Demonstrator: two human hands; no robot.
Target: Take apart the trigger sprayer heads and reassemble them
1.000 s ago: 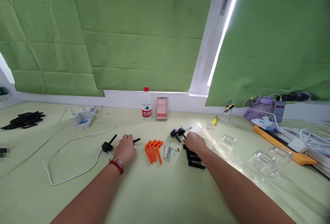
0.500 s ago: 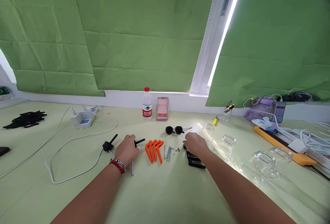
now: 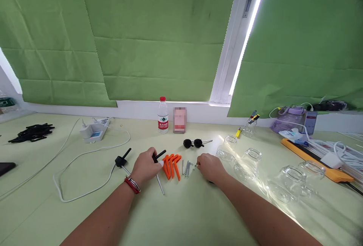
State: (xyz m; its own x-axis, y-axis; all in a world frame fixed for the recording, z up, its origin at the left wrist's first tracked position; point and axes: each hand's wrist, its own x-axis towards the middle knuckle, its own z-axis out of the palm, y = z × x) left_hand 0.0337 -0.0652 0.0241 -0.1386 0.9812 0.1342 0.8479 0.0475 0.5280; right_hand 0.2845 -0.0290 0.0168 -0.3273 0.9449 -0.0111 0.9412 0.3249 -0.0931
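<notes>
My left hand [image 3: 147, 166] is closed round the black head of a tool with a black crossbar [image 3: 161, 154] and a thin metal rod [image 3: 160, 185]. A similar rod with a black head [image 3: 120, 161] lies to its left. Just right of that hand are several orange bent pieces [image 3: 176, 166], then several silver screws [image 3: 187, 169]. My right hand [image 3: 210, 167] is low over the table, its fingers drawn together beside some tiny metal parts [image 3: 193, 169]; what they hold, if anything, is hidden. It covers most of the black pieces under it.
Behind the hands lie two round black knobs with a metal rod [image 3: 198, 143]. A water bottle [image 3: 163, 119] stands by the wall. Clear glass jars [image 3: 249, 163] are to the right, near an orange power strip [image 3: 317, 159]. A white cable [image 3: 85, 151] loops across the left.
My left hand has moved right with the tool, whose rod now slants. My right hand has shifted left and down from the black pieces' top end to the tiny parts, hiding most of the pieces.
</notes>
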